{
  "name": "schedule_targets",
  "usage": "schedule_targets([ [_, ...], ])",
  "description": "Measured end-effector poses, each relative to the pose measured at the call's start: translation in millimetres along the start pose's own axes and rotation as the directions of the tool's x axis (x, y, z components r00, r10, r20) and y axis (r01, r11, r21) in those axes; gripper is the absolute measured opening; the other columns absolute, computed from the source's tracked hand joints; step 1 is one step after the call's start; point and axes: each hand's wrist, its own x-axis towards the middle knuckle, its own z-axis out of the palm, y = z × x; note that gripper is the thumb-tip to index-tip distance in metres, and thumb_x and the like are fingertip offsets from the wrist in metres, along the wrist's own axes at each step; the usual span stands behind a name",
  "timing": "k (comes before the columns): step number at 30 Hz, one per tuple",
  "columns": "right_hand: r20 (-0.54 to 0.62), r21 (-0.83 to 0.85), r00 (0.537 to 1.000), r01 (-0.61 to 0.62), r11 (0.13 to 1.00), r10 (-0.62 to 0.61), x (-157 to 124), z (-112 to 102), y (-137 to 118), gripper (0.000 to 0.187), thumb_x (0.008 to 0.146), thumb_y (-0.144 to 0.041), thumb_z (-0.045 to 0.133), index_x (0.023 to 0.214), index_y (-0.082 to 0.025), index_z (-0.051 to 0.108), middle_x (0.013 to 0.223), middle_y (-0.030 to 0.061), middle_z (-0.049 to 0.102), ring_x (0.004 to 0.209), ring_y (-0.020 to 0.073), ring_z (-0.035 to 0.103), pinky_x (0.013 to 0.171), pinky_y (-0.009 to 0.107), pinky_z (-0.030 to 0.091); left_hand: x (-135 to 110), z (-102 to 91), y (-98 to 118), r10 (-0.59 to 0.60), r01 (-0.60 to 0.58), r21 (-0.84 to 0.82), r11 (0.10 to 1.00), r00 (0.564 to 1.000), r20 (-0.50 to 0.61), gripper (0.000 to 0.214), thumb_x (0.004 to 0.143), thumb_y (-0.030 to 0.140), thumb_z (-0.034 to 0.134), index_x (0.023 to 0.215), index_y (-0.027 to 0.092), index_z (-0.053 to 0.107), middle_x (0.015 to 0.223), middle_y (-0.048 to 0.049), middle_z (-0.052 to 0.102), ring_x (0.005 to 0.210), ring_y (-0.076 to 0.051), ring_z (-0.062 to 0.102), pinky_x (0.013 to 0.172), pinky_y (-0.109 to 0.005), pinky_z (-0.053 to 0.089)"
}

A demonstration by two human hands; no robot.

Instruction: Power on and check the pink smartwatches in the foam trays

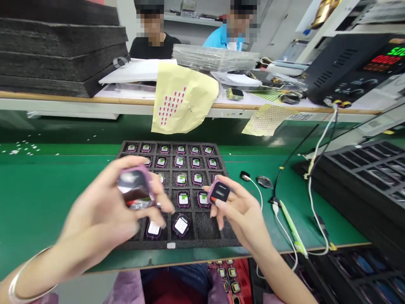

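Observation:
Raised over the left part of the tray, my left hand [107, 211] grips a purple-framed smartwatch body [135, 185] by its edges; its dark glossy face shows and is blurred. My right hand [240, 207] pinches another purple smartwatch body [219, 192] between thumb and fingers, its dark screen lit with small marks and a red patch. Below both hands lies a black foam tray [207, 226] with compartments. Many of these hold purple watch bodies [182, 225] with white and green screens. My left hand and its watch hide some left compartments.
A white charging cable with a black puck [245, 175] lies right of the tray, near a light green pen-like stick [291, 223]. Foam trays [363, 169] are stacked at right. A power supply [354, 67] and black foam blocks [60, 50] stand on the shelf. Two people sit beyond.

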Motion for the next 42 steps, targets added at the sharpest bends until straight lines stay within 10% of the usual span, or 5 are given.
schedule_targets([
  [10, 0.072, -0.072, 0.995, 0.070, 0.995, -0.065, 0.6, -3.7, 20.8, 0.040, 0.085, -0.020, 0.063, 0.124, -0.021, 0.055, 0.105, 0.0121, 0.067, 0.060, 0.0142, 0.062, 0.042, 0.021, 0.047, 36.6, 8.9, -67.3, -0.142, 0.121, 0.102, 0.987, 0.961, 0.236, 0.038, 0.083, 0.010, 0.061, 0.115, 0.020, 0.044, 0.094, -0.0046, 0.060, 0.085, -0.019, 0.065, 0.075, -0.032, 0.057],
  [42, 0.076, -0.032, 0.996, 0.038, 0.999, -0.036, -5.8, -8.2, 25.2, 0.030, 0.091, -0.022, 0.056, 0.121, -0.021, 0.059, 0.096, 0.0096, 0.071, 0.054, 0.0145, 0.064, 0.038, 0.020, 0.046, 35.9, 4.9, -73.5, -0.120, 0.097, 0.098, 0.990, 0.958, 0.260, 0.040, 0.082, 0.011, 0.061, 0.118, 0.018, 0.045, 0.096, -0.0070, 0.061, 0.086, -0.020, 0.065, 0.075, -0.035, 0.058],
])
